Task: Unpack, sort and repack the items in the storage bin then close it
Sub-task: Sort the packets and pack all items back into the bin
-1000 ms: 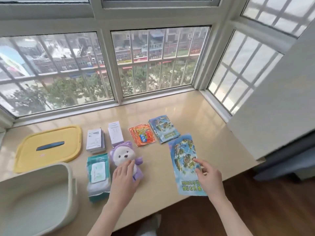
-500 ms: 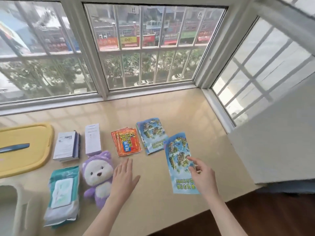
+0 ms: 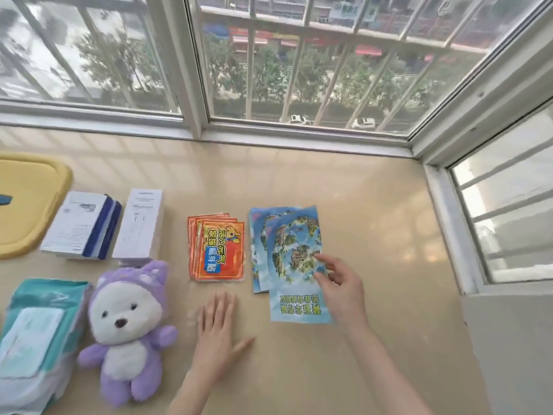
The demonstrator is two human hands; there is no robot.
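Unpacking looks done, sorting nearly so; the right hand [image 3: 338, 283] pinches a glossy blue map leaflet [image 3: 294, 265] onto its matching stack [image 3: 256, 235], right on the beige counter [image 3: 359, 205]; the left hand [image 3: 218, 327] rests flat, empty; repacking and fitting the yellow plastic lid [image 3: 30, 205] are left.

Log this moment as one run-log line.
phase: sorting | right hand: pinches blue leaflet, overlapping leaflet stack | left hand: flat on counter

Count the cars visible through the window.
2, both white, on the street below the middle window: the left car and the right car, just above the frame's bottom edge. The trees may hide others.
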